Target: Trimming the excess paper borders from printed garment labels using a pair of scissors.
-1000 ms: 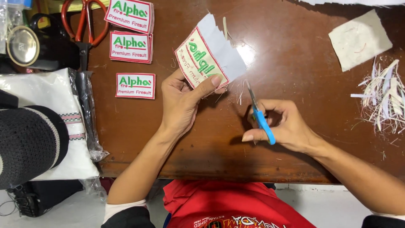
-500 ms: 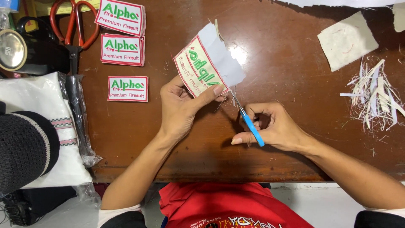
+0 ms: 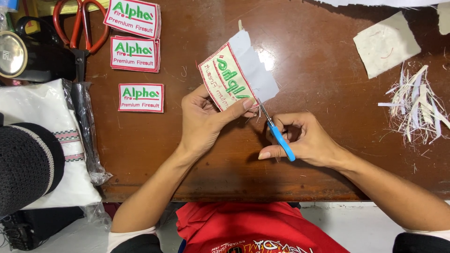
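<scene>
My left hand (image 3: 205, 119) holds up an embroidered cloth patch (image 3: 229, 80), white with a red border and green lettering, with a white backing strip jutting past its right edge. The thumb presses on the patch's lower edge. My right hand (image 3: 304, 139) grips small blue-handled scissors (image 3: 276, 133), whose blades meet the patch's lower right corner. Both hands hover over the brown wooden table (image 3: 318, 75).
Three finished patches (image 3: 136, 49) lie at the upper left beside large red-handled scissors (image 3: 82, 28). A beige cloth square (image 3: 386, 44) and a pile of white trimmings (image 3: 417, 105) lie at the right. Folded white fabric in plastic (image 3: 51, 140) and a black knit cap (image 3: 23, 168) sit at the left.
The patch has been turned slightly in my left hand, and the scissors have moved up along its lower right edge. Both hands have shifted a little to the left.
</scene>
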